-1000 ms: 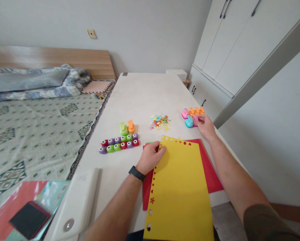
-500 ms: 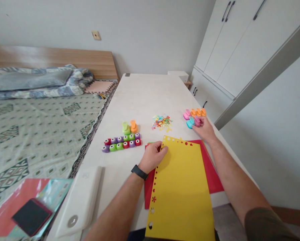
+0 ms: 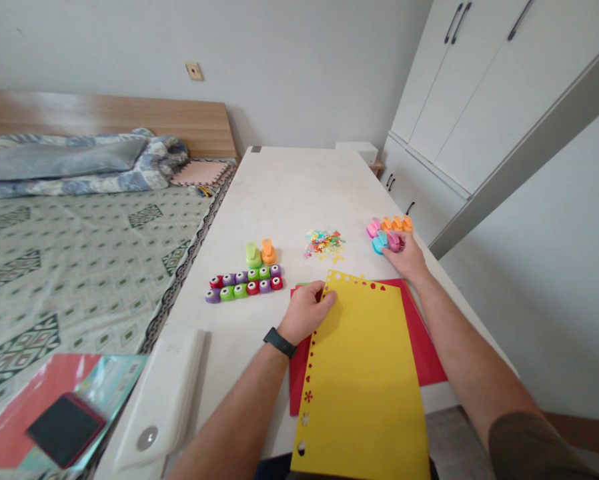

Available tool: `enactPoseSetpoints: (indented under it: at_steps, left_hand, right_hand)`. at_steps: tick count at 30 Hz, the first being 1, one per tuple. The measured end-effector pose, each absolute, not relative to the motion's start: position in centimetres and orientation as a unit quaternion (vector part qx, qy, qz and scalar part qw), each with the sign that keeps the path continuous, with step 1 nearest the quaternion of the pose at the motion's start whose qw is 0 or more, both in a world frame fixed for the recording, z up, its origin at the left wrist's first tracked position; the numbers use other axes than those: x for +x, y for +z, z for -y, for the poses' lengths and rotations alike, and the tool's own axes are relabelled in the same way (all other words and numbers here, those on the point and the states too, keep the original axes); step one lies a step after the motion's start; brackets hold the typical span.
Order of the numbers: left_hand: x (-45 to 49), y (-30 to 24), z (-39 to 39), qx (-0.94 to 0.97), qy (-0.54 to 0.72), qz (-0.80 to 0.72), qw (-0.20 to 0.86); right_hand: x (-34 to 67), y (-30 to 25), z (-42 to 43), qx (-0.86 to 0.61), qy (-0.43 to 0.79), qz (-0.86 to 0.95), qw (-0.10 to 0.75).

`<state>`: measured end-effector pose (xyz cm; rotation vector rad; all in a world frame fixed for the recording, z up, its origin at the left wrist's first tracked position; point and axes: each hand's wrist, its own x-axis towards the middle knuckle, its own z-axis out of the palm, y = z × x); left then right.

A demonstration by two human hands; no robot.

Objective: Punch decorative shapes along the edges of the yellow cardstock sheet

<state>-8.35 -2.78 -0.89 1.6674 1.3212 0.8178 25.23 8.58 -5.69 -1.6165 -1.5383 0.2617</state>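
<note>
My left hand [image 3: 308, 309] pinches the upper left edge of a yellow sheet of paper [image 3: 364, 380]. Shaped holes run along the sheet's left and top edges. Beneath it lies red paper [image 3: 429, 360] on the white table. At the right, my right hand [image 3: 406, 257] has its fingers closed around a magenta craft punch [image 3: 393, 240], partly hidden by them. A turquoise craft punch [image 3: 380, 243] sits right beside it. Behind these are a pink punch [image 3: 373, 227] and several orange punches [image 3: 397, 223] in a row.
Colourful paper cutouts [image 3: 324, 244] lie piled mid-table. To the left are two rows of small punches [image 3: 244, 284], with a green punch [image 3: 253, 255] and an orange one [image 3: 268, 252] behind. A white device [image 3: 162, 400] lies along the left edge, beside the bed [image 3: 94, 267].
Both hands stay almost where they were, with the yellow sheet and the magenta punch. The view has shifted very slightly.
</note>
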Motion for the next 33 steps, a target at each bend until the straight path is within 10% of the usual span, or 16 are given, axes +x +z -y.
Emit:
enactPoseSetpoints:
  at_steps: [33]
  left_hand:
    - [-8.3, -1.6, 2.7, 0.661, 0.344, -0.516, 0.423]
  right_hand:
    - [15.6, 2.6, -8.3, -0.535, 0.036, 0.709, 0.458]
